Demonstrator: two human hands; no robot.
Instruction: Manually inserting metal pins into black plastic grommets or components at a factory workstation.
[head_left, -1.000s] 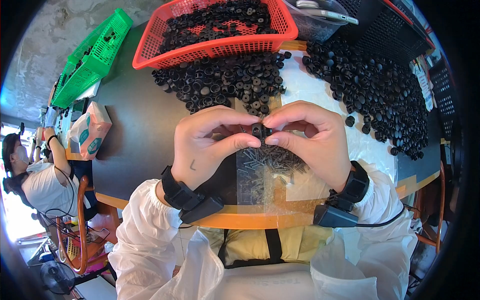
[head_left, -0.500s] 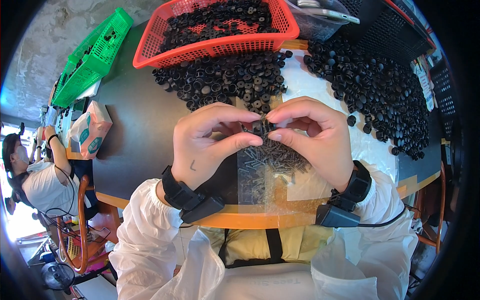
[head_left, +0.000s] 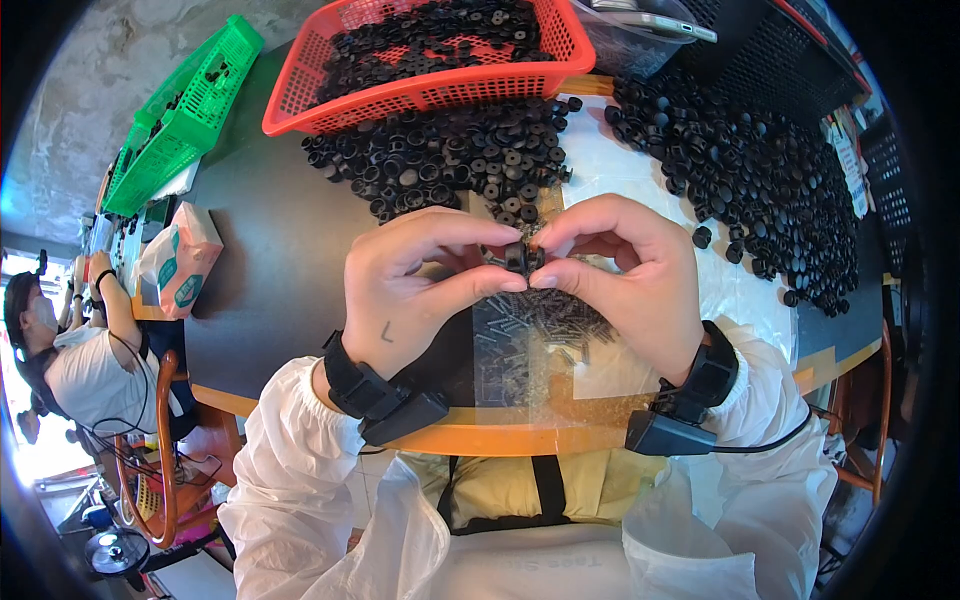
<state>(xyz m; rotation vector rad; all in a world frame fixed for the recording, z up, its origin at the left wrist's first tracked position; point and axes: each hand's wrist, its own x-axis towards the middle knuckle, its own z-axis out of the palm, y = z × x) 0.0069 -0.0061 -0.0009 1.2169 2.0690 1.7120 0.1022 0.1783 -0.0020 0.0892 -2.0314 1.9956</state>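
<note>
Above the middle of the table, my left hand [head_left: 405, 275] and my right hand [head_left: 645, 280] meet fingertip to fingertip. Thumb and forefinger of each pinch a small black round plastic part [head_left: 516, 258] between them. It may be two pieces pressed together; the fingertips hide its sides. Below and behind it lies a heap of small dark screws [head_left: 560, 325] on clear plastic film. Just beyond my fingers, a pile of black ring-shaped and disc-shaped plastic parts [head_left: 430, 165] spreads over the table.
A red basket [head_left: 420, 98] of black parts stands at the back. More black caps [head_left: 760, 190] are heaped on white sheeting at the right. On the left are a tissue pack [head_left: 185, 260] and a green basket [head_left: 190, 130]. Another person [head_left: 100, 370] sits at the far left.
My right fingertips have shifted slightly, and more of the black part shows between the hands. My left hand keeps its pinch in nearly the same place.
</note>
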